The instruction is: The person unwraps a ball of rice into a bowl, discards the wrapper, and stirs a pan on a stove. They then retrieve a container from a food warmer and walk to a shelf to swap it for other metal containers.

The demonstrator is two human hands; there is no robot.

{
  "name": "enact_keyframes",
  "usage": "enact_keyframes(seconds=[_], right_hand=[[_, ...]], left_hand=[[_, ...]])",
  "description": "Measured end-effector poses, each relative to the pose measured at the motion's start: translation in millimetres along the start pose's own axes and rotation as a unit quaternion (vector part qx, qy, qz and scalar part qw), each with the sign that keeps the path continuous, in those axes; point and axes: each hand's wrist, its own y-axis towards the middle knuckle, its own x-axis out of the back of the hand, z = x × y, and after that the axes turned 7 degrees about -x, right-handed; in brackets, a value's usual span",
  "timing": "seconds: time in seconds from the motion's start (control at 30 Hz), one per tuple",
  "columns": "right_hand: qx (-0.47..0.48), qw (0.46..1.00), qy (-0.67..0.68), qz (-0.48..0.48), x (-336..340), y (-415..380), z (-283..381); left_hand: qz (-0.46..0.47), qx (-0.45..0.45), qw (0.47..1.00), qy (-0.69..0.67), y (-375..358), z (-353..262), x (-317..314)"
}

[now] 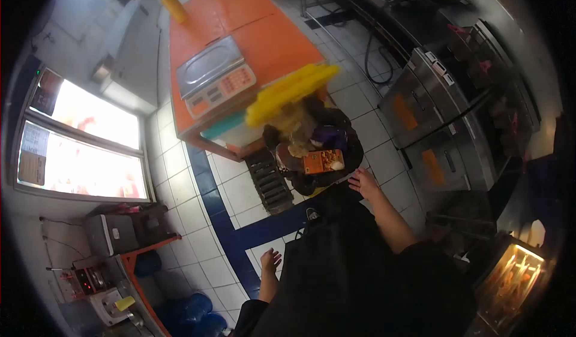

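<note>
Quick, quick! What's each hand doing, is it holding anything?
Left hand: open, loosely curled, holding nothing that shows.
Right hand: open, holding nothing that shows, nearest the orange packet.

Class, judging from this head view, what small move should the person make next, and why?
Probably ease the right hand toward the orange printed packet. The packet's printed face is exposed, and that hand is close by, fingers spread and seemingly holding nothing. The left hand also looks free but is farther away.
</note>
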Motion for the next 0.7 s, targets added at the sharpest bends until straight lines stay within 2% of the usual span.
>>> enact_keyframes(seconds=[0.1, 0.13, 0.2, 0.27, 0.3, 0.33, 0.37, 0.4, 0.43, 0.47, 0.53, 0.6, 0.67, 0.7], right_hand=[[0.045, 0.985, -0.167, -0.022, 2.0, -13.1, 8.5], [0.074, 0.963, -0.255, -0.040, 10.8, -6.7, 6.0], [0.131, 0.894, -0.419, -0.086, 61.4, 26.0, -19.5], [0.166, 0.856, -0.465, -0.151, 111.0, 20.7, -35.3], [0.133, 0.837, -0.499, -0.182, 131.0, 7.1, -34.3], [0.136, 0.825, -0.513, -0.193, 197.5, 67.1, -82.2], [0.035, 0.878, -0.426, -0.217, 208.3, 42.6, -72.9], [-0.060, 0.907, -0.329, -0.255, 219.1, 16.9, -63.5], [-0.093, 0.918, -0.313, -0.224, 243.6, 14.0, -63.5], [-0.055, 0.929, -0.299, -0.212, 258.4, 4.6, -66.0], [-0.074, 0.938, -0.155, -0.303, 267.7, -20.3, -52.6], [-0.101, 0.941, -0.127, -0.296, 309.0, 1.8, -59.6], [-0.119, 0.949, -0.133, -0.261, 331.8, 3.9, -38.8], [-0.130, 0.944, -0.180, -0.245, 347.5, 13.9, -28.1]], left_hand=[[-0.004, 0.018, 1.000, 0.018, -3.7, -5.3, -4.9], [-0.004, 0.022, 0.999, 0.025, -3.0, -5.5, -7.3], [-0.006, 0.015, 0.999, 0.041, -4.2, -19.9, -15.1], [-0.011, 0.006, 0.998, 0.060, 0.7, -30.5, -28.6], [-0.017, -0.004, 0.997, 0.070, 3.2, -38.4, -35.3], [-0.025, -0.017, 0.996, 0.081, 4.7, -50.5, -45.1], [-0.033, -0.033, 0.995, 0.091, 8.6, -62.2, -54.5], [-0.039, -0.050, 0.993, 0.099, 14.0, -74.5, -64.7], [-0.047, -0.070, 0.991, 0.108, 19.0, -90.3, -77.3], [-0.052, -0.091, 0.988, 0.116, 25.3, -105.5, -91.9], [-0.058, -0.136, 0.980, 0.134, 40.6, -139.1, -126.5], [-0.054, -0.189, 0.970, 0.145, 49.1, -175.3, -170.0], [-0.040, -0.247, 0.950, 0.189, 68.1, -201.8, -216.4], [-0.034, -0.274, 0.938, 0.208, 78.8, -212.1, -245.3]])
